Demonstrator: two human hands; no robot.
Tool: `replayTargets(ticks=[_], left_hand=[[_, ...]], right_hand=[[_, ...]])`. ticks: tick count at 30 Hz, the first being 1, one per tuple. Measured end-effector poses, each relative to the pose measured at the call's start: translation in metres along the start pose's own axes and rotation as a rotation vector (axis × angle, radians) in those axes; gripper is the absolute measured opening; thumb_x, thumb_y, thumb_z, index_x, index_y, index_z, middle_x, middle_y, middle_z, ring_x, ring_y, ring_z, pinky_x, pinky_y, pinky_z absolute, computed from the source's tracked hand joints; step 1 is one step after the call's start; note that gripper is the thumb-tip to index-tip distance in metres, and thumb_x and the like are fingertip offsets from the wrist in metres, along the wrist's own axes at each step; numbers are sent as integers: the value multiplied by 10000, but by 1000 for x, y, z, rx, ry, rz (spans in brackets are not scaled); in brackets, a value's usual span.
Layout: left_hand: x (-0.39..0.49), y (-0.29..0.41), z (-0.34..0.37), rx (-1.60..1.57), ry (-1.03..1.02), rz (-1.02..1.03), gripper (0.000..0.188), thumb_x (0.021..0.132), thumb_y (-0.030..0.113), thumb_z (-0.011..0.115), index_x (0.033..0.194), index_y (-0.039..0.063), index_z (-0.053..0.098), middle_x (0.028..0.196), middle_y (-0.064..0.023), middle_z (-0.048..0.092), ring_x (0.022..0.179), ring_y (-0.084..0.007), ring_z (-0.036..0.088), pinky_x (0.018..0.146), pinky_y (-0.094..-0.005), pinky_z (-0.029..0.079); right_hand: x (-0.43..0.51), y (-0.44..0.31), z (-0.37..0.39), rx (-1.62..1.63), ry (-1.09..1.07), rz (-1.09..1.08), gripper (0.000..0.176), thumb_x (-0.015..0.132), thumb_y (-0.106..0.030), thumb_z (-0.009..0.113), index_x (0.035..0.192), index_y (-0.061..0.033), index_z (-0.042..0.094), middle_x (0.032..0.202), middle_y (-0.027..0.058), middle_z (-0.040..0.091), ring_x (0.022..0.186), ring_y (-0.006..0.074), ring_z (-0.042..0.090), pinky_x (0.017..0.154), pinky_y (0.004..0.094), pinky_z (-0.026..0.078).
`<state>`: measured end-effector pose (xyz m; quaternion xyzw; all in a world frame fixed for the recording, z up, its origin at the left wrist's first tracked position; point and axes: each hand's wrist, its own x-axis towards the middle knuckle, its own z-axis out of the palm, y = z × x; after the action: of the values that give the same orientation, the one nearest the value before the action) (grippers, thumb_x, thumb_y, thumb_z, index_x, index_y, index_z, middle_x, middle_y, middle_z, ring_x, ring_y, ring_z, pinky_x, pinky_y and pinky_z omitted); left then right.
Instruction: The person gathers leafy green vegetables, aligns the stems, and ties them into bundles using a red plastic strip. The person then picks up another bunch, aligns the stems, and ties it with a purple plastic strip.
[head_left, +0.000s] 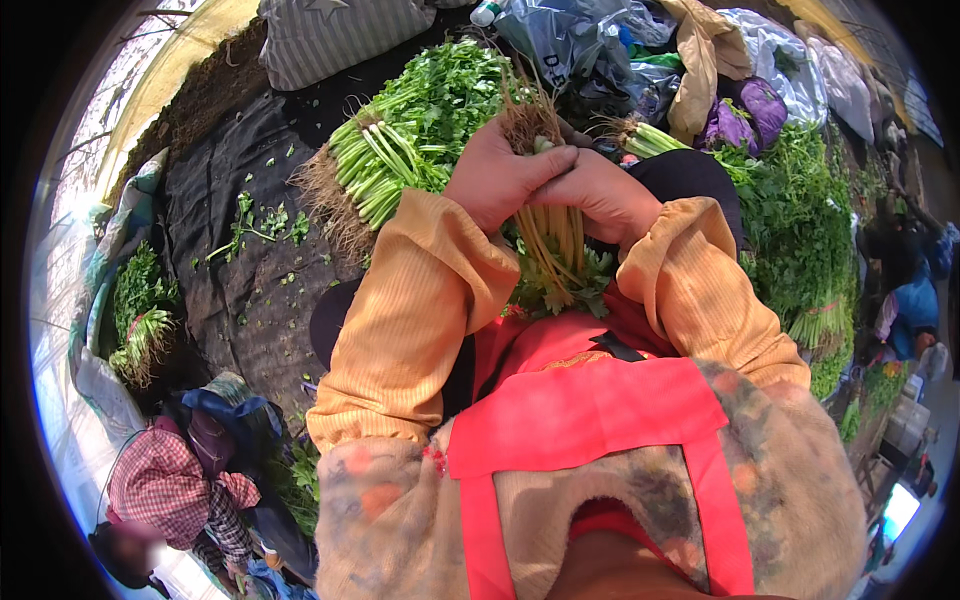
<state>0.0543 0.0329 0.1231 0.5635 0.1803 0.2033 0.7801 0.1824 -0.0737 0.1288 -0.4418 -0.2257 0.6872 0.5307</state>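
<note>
Both of my hands are wrapped around a bunch of celery (553, 240) in front of my red apron (577, 409). Its brown roots (527, 120) point away from me, while the stalks and leaves hang down toward my lap. My left hand (487, 176) grips the bunch from the left, its thumb lying across the front. My right hand (611, 187) closes on it from the right, and the fingers of the two hands meet. The far fingers are mostly hidden. Just beyond my left hand lies a heap of rooted celery (442, 97) with pale green stalks.
Black ground cloth (225, 187) with leaf scraps spreads to the left. A striped sack (341, 41) and plastic bags (577, 45) lie at the back. More bundled greens (795, 202) are piled at right. Another person (172, 480) in a checked top is at lower left.
</note>
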Motion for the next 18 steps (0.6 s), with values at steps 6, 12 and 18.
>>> replayTargets(ticks=[6, 12, 18], left_hand=[[1, -3, -29, -475, 32, -76, 256, 1010, 162, 664, 1204, -1, 631, 1073, -192, 739, 958, -306, 739, 873, -435, 614], [-2, -6, -32, -595, -61, -37, 383, 1053, 244, 616, 1342, -1, 564, 1255, -204, 682, 1174, -341, 672, 1003, -488, 575], [-13, 12, -28, -526, -90, -23, 412, 1058, 212, 608, 1398, -4, 520, 1287, -207, 671, 1189, -346, 665, 1023, -490, 561]], right_hand=[[-23, -3, 3, -410, 132, -26, 530, 1004, -279, 693, 1395, 48, 548, 1241, 109, 665, 1093, 170, 648, 950, 313, 528], [-28, 15, 10, -404, 158, -218, 591, 1057, -450, 590, 1360, 57, 582, 1155, 102, 694, 1043, 137, 630, 922, 297, 518], [-35, 14, 22, -524, 285, -253, 531, 1069, -421, 581, 1323, 44, 612, 1115, 95, 707, 1002, 128, 635, 882, 297, 524]])
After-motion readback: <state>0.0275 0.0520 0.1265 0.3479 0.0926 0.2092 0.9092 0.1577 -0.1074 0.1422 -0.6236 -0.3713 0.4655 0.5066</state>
